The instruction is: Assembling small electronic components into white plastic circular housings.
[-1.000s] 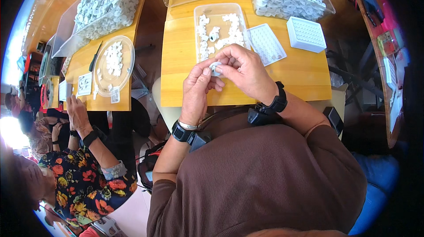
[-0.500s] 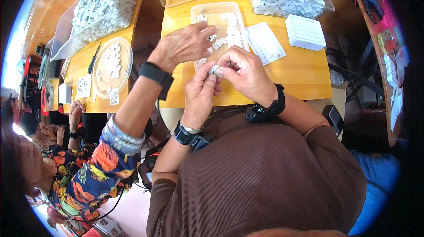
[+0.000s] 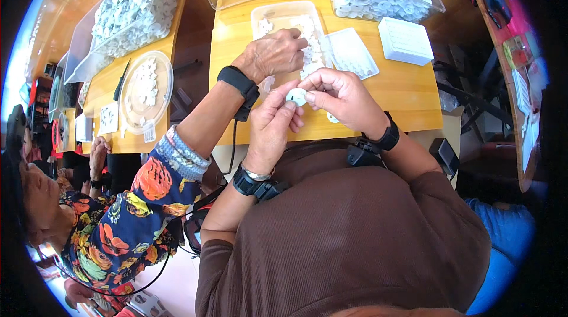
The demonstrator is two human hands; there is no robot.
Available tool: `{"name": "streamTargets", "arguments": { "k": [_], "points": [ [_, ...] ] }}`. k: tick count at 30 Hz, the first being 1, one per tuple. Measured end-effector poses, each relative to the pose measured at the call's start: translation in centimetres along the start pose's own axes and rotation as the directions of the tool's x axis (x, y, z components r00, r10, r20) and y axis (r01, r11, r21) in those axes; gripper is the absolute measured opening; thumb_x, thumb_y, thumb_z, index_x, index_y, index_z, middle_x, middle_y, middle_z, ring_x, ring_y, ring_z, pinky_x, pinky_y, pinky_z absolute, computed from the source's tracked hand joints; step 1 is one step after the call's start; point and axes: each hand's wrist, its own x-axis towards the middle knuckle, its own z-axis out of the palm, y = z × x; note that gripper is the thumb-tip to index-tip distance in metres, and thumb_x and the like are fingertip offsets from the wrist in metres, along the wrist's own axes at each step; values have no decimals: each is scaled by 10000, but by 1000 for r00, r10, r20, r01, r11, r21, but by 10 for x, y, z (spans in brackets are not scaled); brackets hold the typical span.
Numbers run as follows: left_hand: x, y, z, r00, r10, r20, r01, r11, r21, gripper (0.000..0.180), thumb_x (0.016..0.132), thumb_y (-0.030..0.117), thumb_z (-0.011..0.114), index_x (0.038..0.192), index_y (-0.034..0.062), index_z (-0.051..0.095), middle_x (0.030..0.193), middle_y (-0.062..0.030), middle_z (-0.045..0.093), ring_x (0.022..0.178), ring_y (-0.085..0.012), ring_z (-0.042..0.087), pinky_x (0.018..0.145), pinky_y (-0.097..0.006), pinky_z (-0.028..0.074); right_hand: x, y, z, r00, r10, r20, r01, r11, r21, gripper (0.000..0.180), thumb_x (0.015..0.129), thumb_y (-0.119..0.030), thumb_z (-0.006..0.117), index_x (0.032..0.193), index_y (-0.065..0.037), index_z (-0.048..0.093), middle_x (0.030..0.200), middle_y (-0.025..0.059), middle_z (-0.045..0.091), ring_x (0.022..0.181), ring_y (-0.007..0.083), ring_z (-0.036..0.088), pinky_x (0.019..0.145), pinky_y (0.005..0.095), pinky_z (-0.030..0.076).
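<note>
Between my two hands is a small round white plastic disc [image 3: 296, 97] with a dark slot near its middle. My left hand [image 3: 271, 125] pinches its left edge between thumb and fingers. On the other side, my right hand [image 3: 346, 104] has thumb and forefinger closed on the disc's right edge. Below the right fingers another small white piece [image 3: 332, 117] partly shows near the table's front edge. Just beyond my hands stands a clear shallow tray [image 3: 258, 18] of small white parts. A co-worker's hand [image 3: 275, 54] reaches into it from the left.
A shallow white tray [image 3: 362, 62] and a white block with rows of dimples [image 3: 406, 41] lie to the right. Behind them a clear bin [image 3: 435, 6] is heaped with white discs. At left are another heaped bin [image 3: 83, 42], a round lid with parts [image 3: 167, 89] and a screwdriver [image 3: 121, 83].
The disc between my fingers has turned so its slotted face shows. My right hand has shifted slightly right and down. The co-worker's hand has moved right, over the parts in the tray.
</note>
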Motion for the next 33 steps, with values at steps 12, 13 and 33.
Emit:
{"name": "streamTargets", "arguments": {
  "k": [12, 13, 33],
  "points": [
    [0, 0, 5, 994, -65, 82, 83, 969, -234, 393, 928, 35, 453, 1316, -22, 473, 878, -98, 620, 688, -134, 594, 591, -226, 478, -9, -10, -1, 991, -75, -111, 58, 988, -146, 112, 854, -8, 607, 964, 10, 624, 809, 56, 660, 704, 88, 620, 632, 234, 500],
    [-1, 0, 5, 996, -58, 73, 73, 970, -232, 405, 928, 36, 453, 1329, -20, 463, 881, -97, 620, 690, -134, 594, 600, -228, 479, -9, -12, 1, 981, -145, -128, 98, 943, -317, 112, 835, -4, 617, 947, 0, 626, 781, 63, 652, 663, 116, 629, 607, 247, 501],
    [1, 5, 11, 998, -68, 10, 64, 977, 203, 418, 916, -29, 437, 1334, -16, 468, 780, -22, 566, 631, -66, 523, 581, -206, 463, -2, -4, 12, 873, -486, -36, 274, 549, -789, 111, 770, -104, 636, 793, -26, 561, 721, 117, 616, 658, 298, 624, 580, 386, 506]
  ]
}}
